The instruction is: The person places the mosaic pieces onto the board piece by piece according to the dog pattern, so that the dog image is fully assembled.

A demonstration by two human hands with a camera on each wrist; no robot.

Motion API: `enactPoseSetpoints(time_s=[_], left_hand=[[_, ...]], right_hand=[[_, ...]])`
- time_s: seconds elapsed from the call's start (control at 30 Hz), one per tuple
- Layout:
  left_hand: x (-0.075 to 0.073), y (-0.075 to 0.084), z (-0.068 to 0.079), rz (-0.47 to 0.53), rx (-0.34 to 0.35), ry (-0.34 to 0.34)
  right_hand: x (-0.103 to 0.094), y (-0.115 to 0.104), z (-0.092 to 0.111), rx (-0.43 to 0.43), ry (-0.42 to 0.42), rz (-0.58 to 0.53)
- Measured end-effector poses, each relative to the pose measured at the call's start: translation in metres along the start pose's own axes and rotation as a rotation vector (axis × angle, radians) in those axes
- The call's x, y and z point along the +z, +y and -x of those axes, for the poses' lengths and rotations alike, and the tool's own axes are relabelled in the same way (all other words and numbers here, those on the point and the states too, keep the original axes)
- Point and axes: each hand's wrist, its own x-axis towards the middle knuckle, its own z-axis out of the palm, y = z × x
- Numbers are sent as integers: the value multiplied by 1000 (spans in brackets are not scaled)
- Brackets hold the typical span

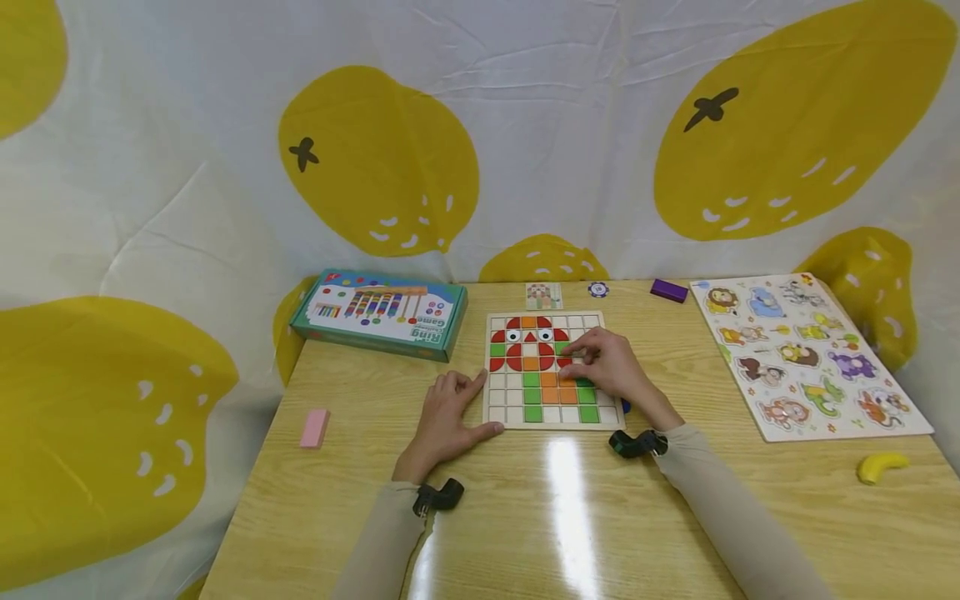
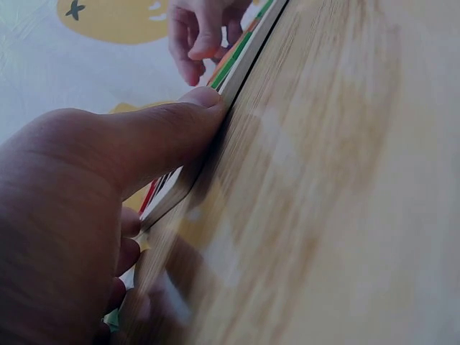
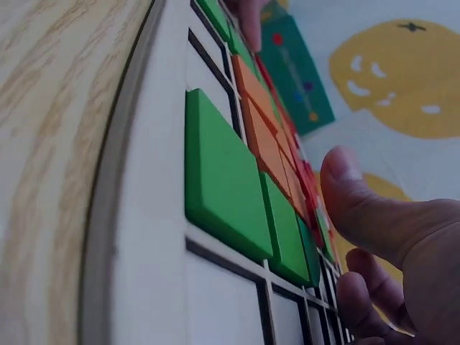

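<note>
A square wooden grid board (image 1: 495, 396) lies on the table, partly filled with coloured tiles that form a red, green and orange figure. My left hand (image 1: 446, 417) is at its lower left corner, fingers spread. The left thumb (image 2: 169, 129) touches the near edge in the left wrist view, and the index finger is at the left edge. My right hand (image 1: 607, 364) hovers over the right part of the tiles, thumb and fingers apart, with no tile visible between them. In the right wrist view, a green square tile (image 3: 223, 180) sits in the grid near the thumb.
Behind the board are a small pattern card (image 1: 543, 296), a poker chip (image 1: 597, 289) and a purple block (image 1: 669, 290). A teal game box (image 1: 382, 312) and a pink block (image 1: 314, 428) are left. An animal puzzle board (image 1: 802, 358) and a toy banana (image 1: 881, 467) are right.
</note>
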Motion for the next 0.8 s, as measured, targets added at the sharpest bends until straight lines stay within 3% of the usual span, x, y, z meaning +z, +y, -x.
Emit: enactPoseSetpoints(time_s=[0.2,0.43,0.63,0.8], left_hand=[[-1,2,-1,1,0,-1],[2,4,-3,-1,8,-1],[3,6,-2,6,15,1],[1,3,0,-10,5,20]], right_hand=[[-3,2,2,-47,3,-18],[-11,1,6,32,-18,-24],[-43,7,36,123,18,-7],[-56,14,66,98,-32,78]])
